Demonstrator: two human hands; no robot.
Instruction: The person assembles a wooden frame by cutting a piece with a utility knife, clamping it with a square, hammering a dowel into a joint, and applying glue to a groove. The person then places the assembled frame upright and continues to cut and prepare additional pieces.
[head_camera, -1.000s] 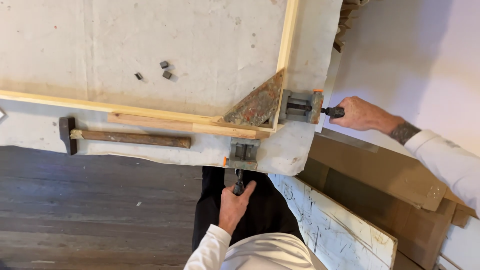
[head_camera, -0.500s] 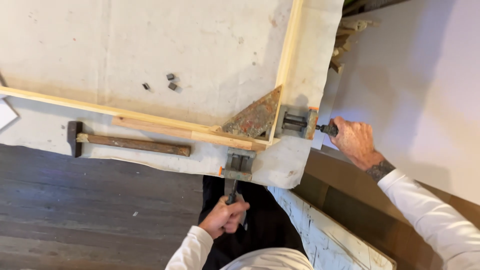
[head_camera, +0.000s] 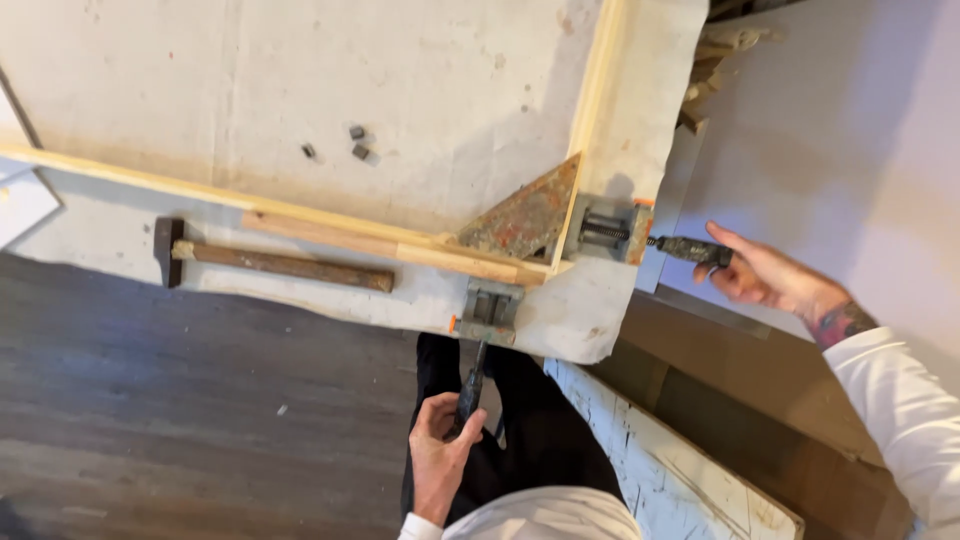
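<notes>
- The left hand (head_camera: 440, 455) sits low in the view, below the table edge, with its fingers (head_camera: 462, 432) clenched around the dark screw handle (head_camera: 470, 390) of the near clamp
- That handle runs up into the grey metal near clamp body (head_camera: 490, 308), which grips the near edge of the table just below the corner joint
- The right hand (head_camera: 765, 277) is off the right edge of the table; its fingers (head_camera: 722, 262) are loosely spread, with only thumb and fingertip touching the tip of the dark speckled handle (head_camera: 685, 249) of the side clamp, not closed fully round it
- This handle points left into the grey metal side clamp body (head_camera: 605, 228), which has an orange tab at its top corner
- Between the two clamp bodies lies the rusty triangular metal corner plate (head_camera: 525, 215), set inside the corner where two pale wooden frame strips meet
- One pale wooden strip (head_camera: 300, 215) runs along the near edge towards the left; the other pale wooden strip (head_camera: 598, 100) runs away up the right side
- A hammer with a dark head and a worn wooden shaft (head_camera: 270, 262) lies flat on the pale cloth-covered table (head_camera: 300, 80), just beside the near strip
- Three small dark metal pieces (head_camera: 355, 142) lie loose farther in on the table
- A white painted plank (head_camera: 680, 460) leans below the table corner, above dark wooden floor (head_camera: 150, 400)
</notes>
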